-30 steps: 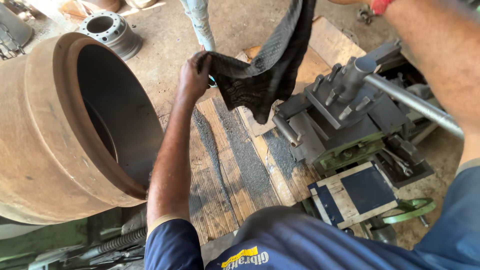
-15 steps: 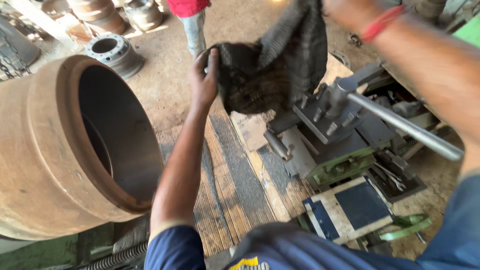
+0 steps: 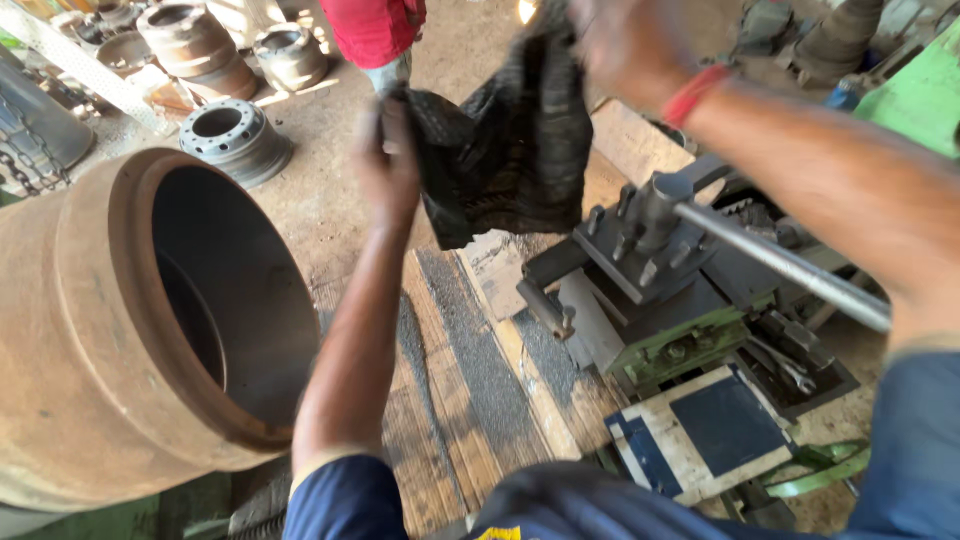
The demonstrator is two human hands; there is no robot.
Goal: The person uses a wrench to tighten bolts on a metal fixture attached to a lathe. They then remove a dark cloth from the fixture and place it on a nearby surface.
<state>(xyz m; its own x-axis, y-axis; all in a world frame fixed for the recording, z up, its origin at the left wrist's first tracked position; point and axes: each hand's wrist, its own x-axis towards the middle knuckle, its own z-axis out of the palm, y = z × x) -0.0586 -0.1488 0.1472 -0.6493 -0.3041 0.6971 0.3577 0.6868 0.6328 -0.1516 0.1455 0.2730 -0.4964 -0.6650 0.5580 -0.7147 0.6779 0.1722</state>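
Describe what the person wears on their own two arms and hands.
Both arms carry short dark navy blue sleeves that end above the elbow, the left sleeve and the right sleeve; the forearms below are bare. The left hand is bare, with no glove or band visible. The right hand, blurred, is also ungloved, and a red wristband circles its wrist.

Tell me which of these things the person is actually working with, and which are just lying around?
In hand:
left hand
right hand
dark cloth, held up between both hands

Lying about:
large rusty drum
lathe tool post
long steel handle
flanged hub on the floor
wooden boards
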